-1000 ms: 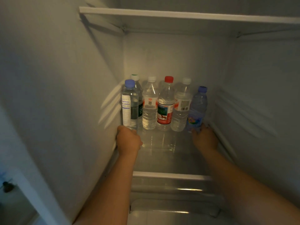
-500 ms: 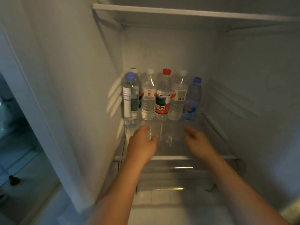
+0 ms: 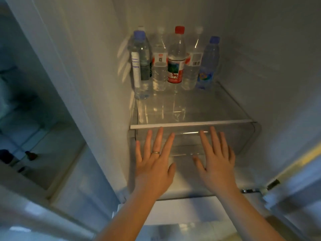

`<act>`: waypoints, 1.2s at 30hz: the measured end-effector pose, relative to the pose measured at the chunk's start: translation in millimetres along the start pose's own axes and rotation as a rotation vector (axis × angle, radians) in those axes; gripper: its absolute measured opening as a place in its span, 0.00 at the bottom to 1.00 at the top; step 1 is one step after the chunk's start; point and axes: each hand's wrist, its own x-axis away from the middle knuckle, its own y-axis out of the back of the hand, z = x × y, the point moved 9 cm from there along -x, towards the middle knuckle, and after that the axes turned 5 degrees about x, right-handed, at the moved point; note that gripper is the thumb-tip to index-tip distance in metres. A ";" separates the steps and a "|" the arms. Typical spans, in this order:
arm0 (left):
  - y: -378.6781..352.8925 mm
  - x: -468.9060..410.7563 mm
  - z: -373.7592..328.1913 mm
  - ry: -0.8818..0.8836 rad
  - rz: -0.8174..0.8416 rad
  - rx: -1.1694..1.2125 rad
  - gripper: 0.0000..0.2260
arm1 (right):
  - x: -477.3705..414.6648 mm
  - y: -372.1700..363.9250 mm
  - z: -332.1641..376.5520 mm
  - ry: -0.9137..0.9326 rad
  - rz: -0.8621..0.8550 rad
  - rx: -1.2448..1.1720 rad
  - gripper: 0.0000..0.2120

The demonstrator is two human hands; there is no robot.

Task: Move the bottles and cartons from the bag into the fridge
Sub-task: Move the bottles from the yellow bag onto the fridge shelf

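Several water bottles stand in a row at the back of the glass fridge shelf: a blue-capped bottle at the left, a red-capped bottle in the middle, a small blue bottle at the right, with clear ones between. My left hand and my right hand hover in front of the shelf edge, fingers spread and straight, holding nothing. A ring sits on one left finger. The bag and cartons are out of view.
A clear drawer sits under the shelf. The fridge's left wall separates a dim neighbouring compartment with small dark items. The open door edge is at the right.
Both hands have drawn back from the bottles at the rear of the shelf to in front of its edge, fingers now spread. The view has tilted down and backed away.
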 end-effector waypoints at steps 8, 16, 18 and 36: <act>-38.4 106.4 -0.5 0.189 0.262 0.205 0.36 | 75.7 -21.3 -5.6 0.076 0.195 -0.380 0.27; -32.0 222.9 -27.0 0.433 0.156 0.237 0.37 | 153.2 -23.5 -6.0 0.224 0.335 -0.481 0.24; -27.9 255.1 -36.3 0.505 0.133 0.239 0.36 | 176.7 -22.3 -0.8 0.267 0.376 -0.512 0.24; 37.6 497.4 -137.7 0.825 0.089 0.114 0.34 | 380.2 41.1 2.1 0.652 0.509 -0.383 0.24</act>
